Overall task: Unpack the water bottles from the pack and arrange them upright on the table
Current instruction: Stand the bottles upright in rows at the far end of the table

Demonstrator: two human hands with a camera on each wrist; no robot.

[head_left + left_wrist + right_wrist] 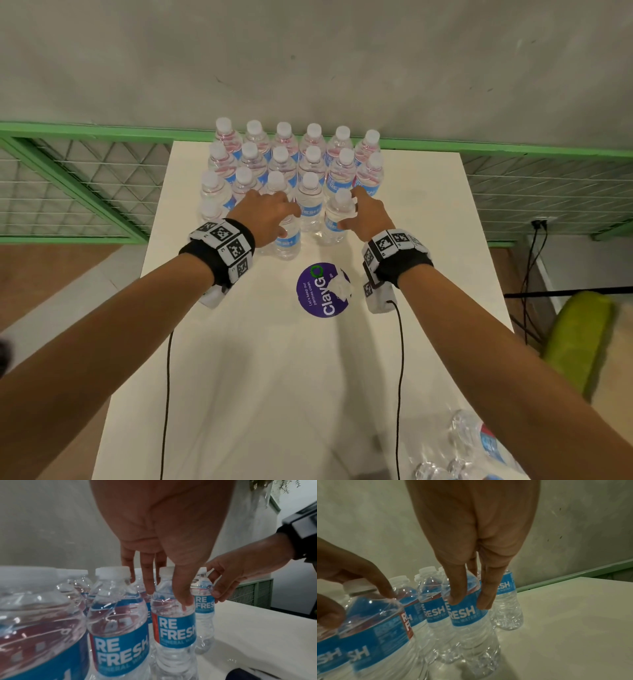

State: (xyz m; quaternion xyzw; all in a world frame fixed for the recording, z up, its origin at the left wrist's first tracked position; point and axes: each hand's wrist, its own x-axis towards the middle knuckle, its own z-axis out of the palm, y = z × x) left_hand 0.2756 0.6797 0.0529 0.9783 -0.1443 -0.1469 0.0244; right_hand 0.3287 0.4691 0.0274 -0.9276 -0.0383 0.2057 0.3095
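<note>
Several clear water bottles (284, 161) with white caps and blue labels stand upright in rows at the far end of the white table (274, 377). My left hand (284, 219) (168, 597) grips the shoulder of a front-row bottle (289, 241) (176, 628) (375, 622), thumb on its near side and fingers behind. My right hand (349, 209) (467, 601) pinches the upper part of the neighbouring bottle (334, 226) (467, 616) (205, 604) to its right. Both bottles stand upright on the table.
The crumpled clear pack wrap (479, 442) lies at the table's near right corner; what it holds is unclear. A purple round sticker (318, 294) with a white paper scrap (342, 287) is mid-table. A green chair (579, 342) stands right, and a green mesh railing (68, 178) runs behind.
</note>
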